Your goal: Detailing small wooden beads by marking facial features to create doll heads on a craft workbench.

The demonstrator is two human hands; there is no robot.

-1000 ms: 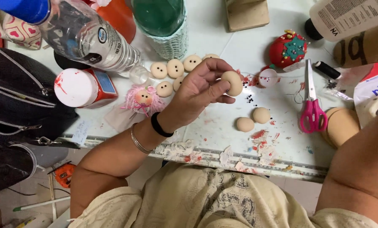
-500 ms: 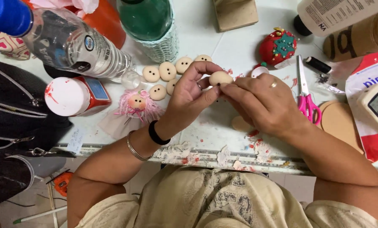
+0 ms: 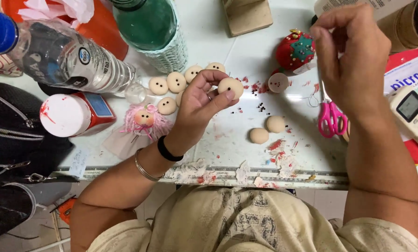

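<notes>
Head view: left hand (image 3: 200, 103) pinches bead head (image 3: 231, 87) at frame center over table (image 3: 246, 51), right hand (image 3: 354, 56) upper right, fingers pinched, prob. pulling thread taut; next stitch needs aim btwn eyes.

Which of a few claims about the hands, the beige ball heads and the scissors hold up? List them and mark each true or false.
1. The left hand holds a beige ball head at its fingertips. True.
2. The right hand rests flat on the table. False: it is raised, with its fingers pinched together.
3. The pink-handled scissors lie on the table, in neither hand. True.
4. Two plain beige balls lie side by side between the two forearms. True.
5. The small doll with pink hair is held in the right hand. False: it lies on the table beside the left wrist.
</notes>
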